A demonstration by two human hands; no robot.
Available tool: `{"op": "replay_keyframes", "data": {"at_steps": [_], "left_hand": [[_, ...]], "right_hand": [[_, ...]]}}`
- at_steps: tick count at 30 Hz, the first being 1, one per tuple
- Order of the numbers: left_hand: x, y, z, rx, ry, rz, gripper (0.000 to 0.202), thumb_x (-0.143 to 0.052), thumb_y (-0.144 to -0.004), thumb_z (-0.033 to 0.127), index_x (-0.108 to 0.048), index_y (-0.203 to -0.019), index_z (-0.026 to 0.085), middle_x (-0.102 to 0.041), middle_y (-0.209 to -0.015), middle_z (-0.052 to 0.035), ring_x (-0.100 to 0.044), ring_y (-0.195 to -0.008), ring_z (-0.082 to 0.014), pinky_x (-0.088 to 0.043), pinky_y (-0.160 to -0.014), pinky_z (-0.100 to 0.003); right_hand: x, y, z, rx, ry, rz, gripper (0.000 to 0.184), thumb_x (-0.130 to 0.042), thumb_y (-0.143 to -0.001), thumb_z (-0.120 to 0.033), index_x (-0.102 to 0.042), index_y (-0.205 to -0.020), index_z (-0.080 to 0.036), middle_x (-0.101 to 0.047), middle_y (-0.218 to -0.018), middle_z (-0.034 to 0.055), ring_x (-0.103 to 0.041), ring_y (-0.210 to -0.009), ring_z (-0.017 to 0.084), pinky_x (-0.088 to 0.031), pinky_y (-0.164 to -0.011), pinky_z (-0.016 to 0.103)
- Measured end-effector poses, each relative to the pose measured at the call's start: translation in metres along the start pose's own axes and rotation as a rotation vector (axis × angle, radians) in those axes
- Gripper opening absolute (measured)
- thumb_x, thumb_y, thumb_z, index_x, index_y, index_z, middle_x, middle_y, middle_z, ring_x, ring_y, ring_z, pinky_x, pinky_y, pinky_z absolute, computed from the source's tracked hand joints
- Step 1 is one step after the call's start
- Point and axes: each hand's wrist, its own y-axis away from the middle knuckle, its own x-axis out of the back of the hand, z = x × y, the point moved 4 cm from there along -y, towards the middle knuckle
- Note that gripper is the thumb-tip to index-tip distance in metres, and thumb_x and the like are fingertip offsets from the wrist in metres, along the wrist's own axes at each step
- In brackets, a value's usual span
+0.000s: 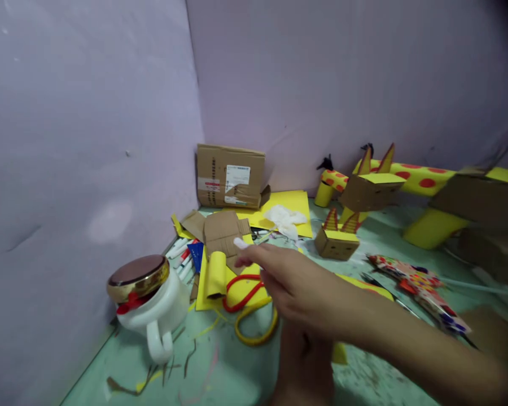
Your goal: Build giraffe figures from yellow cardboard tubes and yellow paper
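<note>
My right hand (288,276) reaches in from the right over the middle of the table, its fingers closed together. At its fingertips shows a small white tip (240,243), too blurred to name. My left hand (302,338) is beneath the right one, wrist upright; its fingers are hidden. Just left of the hands lie a red loop (243,293) and a yellow loop (256,324), which look like scissors handles. Beside them are a rolled yellow paper tube (217,275) and flattened cardboard pieces (224,230).
A white mug (169,304) with a gold-rimmed round lid (139,276) stands at left. Marker pens (184,254) and a cardboard box (231,175) are behind. Cardboard animals with pointed ears (337,242) and a floral-patterned object (419,285) occupy the right. Scraps (152,378) litter the front.
</note>
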Motion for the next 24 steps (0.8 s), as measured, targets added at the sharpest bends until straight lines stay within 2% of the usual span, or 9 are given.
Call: {"op": "replay_keyframes", "data": {"at_steps": [3, 6, 9, 11, 13, 16, 19, 21, 24], "left_hand": [[0.005, 0.001, -0.005, 0.004, -0.078, 0.051, 0.052, -0.060, -0.068, 0.058, -0.062, -0.106, 0.022, -0.062, -0.117, -0.0105, -0.049, -0.115, -0.0322, -0.043, -0.089, -0.035], [0.013, -0.001, -0.011, 0.010, -0.177, 0.137, 0.054, -0.053, -0.074, 0.054, -0.058, -0.115, 0.020, -0.060, -0.120, -0.0114, -0.047, -0.116, -0.0303, -0.038, -0.095, -0.034], [0.013, -0.008, -0.019, 0.090, -0.156, 0.084, 0.054, -0.049, -0.076, 0.052, -0.056, -0.115, 0.015, -0.067, -0.092, -0.0113, -0.060, -0.078, -0.0245, -0.046, -0.069, -0.031], [0.011, -0.012, -0.023, 0.146, -0.108, 0.053, 0.055, -0.050, -0.076, 0.052, -0.055, -0.114, 0.013, -0.067, -0.080, -0.0079, -0.051, -0.054, -0.0162, -0.041, -0.052, -0.028], [0.010, -0.014, -0.021, 0.136, -0.080, 0.053, 0.054, -0.051, -0.075, 0.052, -0.055, -0.113, 0.013, -0.066, -0.084, -0.0070, -0.045, -0.048, -0.0116, -0.036, -0.047, -0.025], [0.009, -0.011, -0.012, 0.109, -0.097, 0.039, 0.052, -0.052, -0.075, 0.055, -0.056, -0.109, 0.017, -0.062, -0.075, -0.0024, -0.041, -0.046, -0.0095, -0.035, -0.046, -0.024], [0.008, -0.007, -0.003, 0.098, -0.082, 0.016, 0.046, -0.054, -0.071, 0.061, -0.056, -0.089, 0.019, -0.051, -0.064, 0.0026, -0.039, -0.045, -0.0090, -0.035, -0.043, -0.023], [0.009, -0.006, 0.000, 0.069, -0.039, 0.011, 0.044, -0.057, -0.069, 0.063, -0.053, -0.080, 0.020, -0.047, -0.063, 0.0036, -0.041, -0.048, -0.0097, -0.035, -0.042, -0.022], [0.009, -0.006, 0.002, 0.015, -0.009, -0.033, 0.049, -0.056, -0.067, 0.068, -0.049, -0.074, 0.021, -0.042, -0.058, 0.0055, -0.041, -0.048, -0.0101, -0.034, -0.041, -0.021]], "right_hand": [[-0.029, -0.060, 0.006, -0.041, 0.182, -0.151, 0.043, -0.056, -0.069, -0.007, -0.052, -0.111, -0.018, -0.069, -0.095, 0.0106, -0.065, -0.082, 0.026, -0.046, -0.060, 0.029], [-0.056, -0.097, 0.006, 0.067, 0.362, -0.211, 0.042, -0.058, -0.069, -0.010, -0.050, -0.110, -0.015, -0.071, -0.090, 0.0114, -0.066, -0.075, 0.025, -0.044, -0.054, 0.027], [-0.075, -0.116, 0.002, 0.140, 0.389, -0.229, 0.042, -0.056, -0.072, -0.008, -0.048, -0.113, -0.012, -0.071, -0.091, 0.0145, -0.067, -0.076, 0.027, -0.046, -0.056, 0.030], [-0.081, -0.123, 0.000, 0.186, 0.404, -0.237, 0.040, -0.054, -0.074, -0.007, -0.049, -0.113, -0.009, -0.070, -0.093, 0.0169, -0.067, -0.080, 0.028, -0.048, -0.063, 0.034], [-0.083, -0.126, -0.001, 0.215, 0.418, -0.240, 0.037, -0.056, -0.076, -0.010, -0.051, -0.113, -0.008, -0.070, -0.094, 0.0179, -0.066, -0.085, 0.029, -0.048, -0.072, 0.038], [-0.072, -0.127, -0.002, 0.227, 0.432, -0.233, 0.037, -0.061, -0.076, -0.017, -0.054, -0.112, -0.010, -0.070, -0.097, 0.0164, -0.065, -0.088, 0.028, -0.047, -0.080, 0.041], [-0.043, -0.114, -0.004, 0.214, 0.439, -0.155, 0.031, -0.060, -0.076, -0.015, -0.058, -0.107, -0.012, -0.067, -0.107, 0.0158, -0.063, -0.095, 0.029, -0.045, -0.083, 0.043], [-0.015, -0.089, -0.003, 0.177, 0.367, -0.015, 0.030, -0.057, -0.077, -0.012, -0.058, -0.108, -0.013, -0.065, -0.112, 0.0134, -0.061, -0.101, 0.027, -0.045, -0.085, 0.041], [0.026, -0.025, 0.012, 0.048, 0.097, 0.310, 0.025, -0.057, -0.079, -0.015, -0.061, -0.104, -0.017, -0.068, -0.106, 0.0073, -0.062, -0.096, 0.023, -0.047, -0.083, 0.037]]}}
